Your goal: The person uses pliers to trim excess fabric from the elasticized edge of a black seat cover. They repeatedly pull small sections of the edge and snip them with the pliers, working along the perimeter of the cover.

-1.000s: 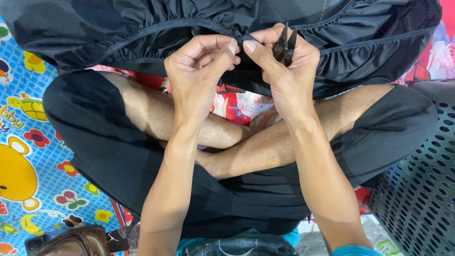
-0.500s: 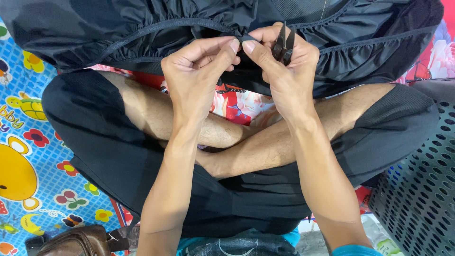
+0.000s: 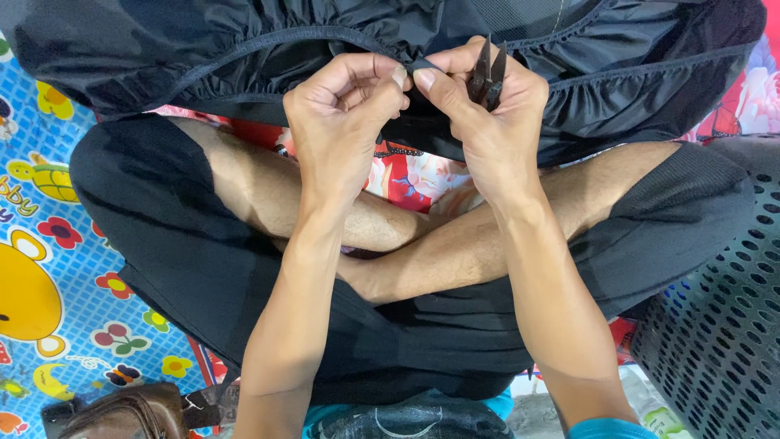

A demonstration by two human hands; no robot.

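Black garment [image 3: 268, 49] with a gathered elastic hem lies spread across the top of the view, draped over the person's crossed legs [image 3: 406, 236]. Both hands meet at 1 spot on the hem, just above the knees. Left hand [image 3: 341, 134]: thumb and forefinger closed together, pinching a small fold or thread end of the fabric (too small to tell which). Right hand [image 3: 487, 122]: thumb tip pressed to the same pinch point, remaining fingers wrapped round a pair of black thread snips [image 3: 487, 71], whose blades point up and away from the cloth.

Step in hand, as I judge it: locating and isolating a loose bit at the seam; snips parked, not cutting. Next move probably calls for turning the blades down to the pinched spot while the left hand keeps the fabric taut.

Containers: 1 dark perforated plastic basket [image 3: 715, 325] at the right edge, contents not visible. Brown leather bag [image 3: 122, 410] at bottom left, closed as far as shown. Colourful cartoon mat [image 3: 41, 268] covers the floor on the left.
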